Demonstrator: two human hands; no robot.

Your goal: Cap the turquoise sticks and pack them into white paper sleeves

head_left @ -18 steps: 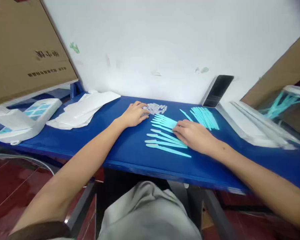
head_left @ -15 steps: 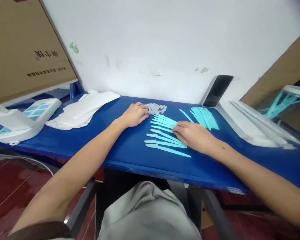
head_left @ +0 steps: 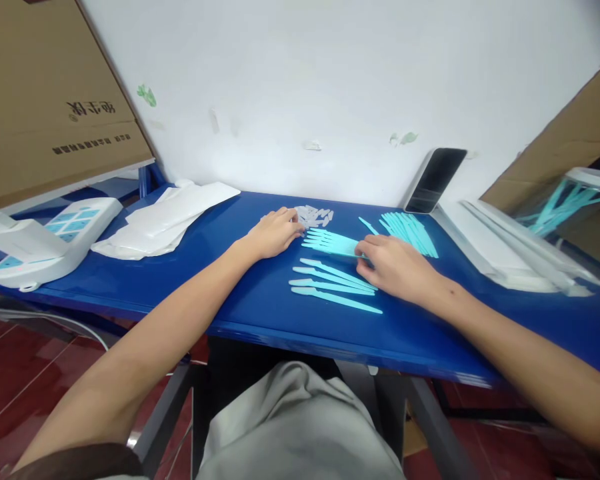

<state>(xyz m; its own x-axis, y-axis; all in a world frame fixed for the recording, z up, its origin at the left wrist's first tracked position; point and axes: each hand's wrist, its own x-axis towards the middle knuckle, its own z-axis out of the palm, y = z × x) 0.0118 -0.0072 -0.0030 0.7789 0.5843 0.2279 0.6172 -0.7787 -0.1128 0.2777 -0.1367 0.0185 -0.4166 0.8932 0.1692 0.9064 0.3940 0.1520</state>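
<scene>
My left hand (head_left: 279,233) rests at the near left edge of a small pile of translucent pieces (head_left: 311,216), its fingers curled; what they hold, if anything, is too small to tell. My right hand (head_left: 391,265) pinches the right end of a turquoise stick in a fanned group (head_left: 330,241). Several more turquoise sticks (head_left: 333,277) lie side by side nearer the front edge, thin ends to the right. Behind my right hand is another bundle of turquoise sticks (head_left: 414,233), with a single stick (head_left: 369,226) to its left.
White sheets (head_left: 173,217) and a white device with blue panels (head_left: 65,233) lie on the left of the blue table (head_left: 260,320). A phone (head_left: 435,179) leans against the wall. White trays (head_left: 500,250) and a clear container with turquoise sticks (head_left: 567,200) stand right.
My right hand has moved slightly right and back, and a stick has shifted up towards the fanned group, opening a gap above the front sticks. My left hand has shifted slightly right.
</scene>
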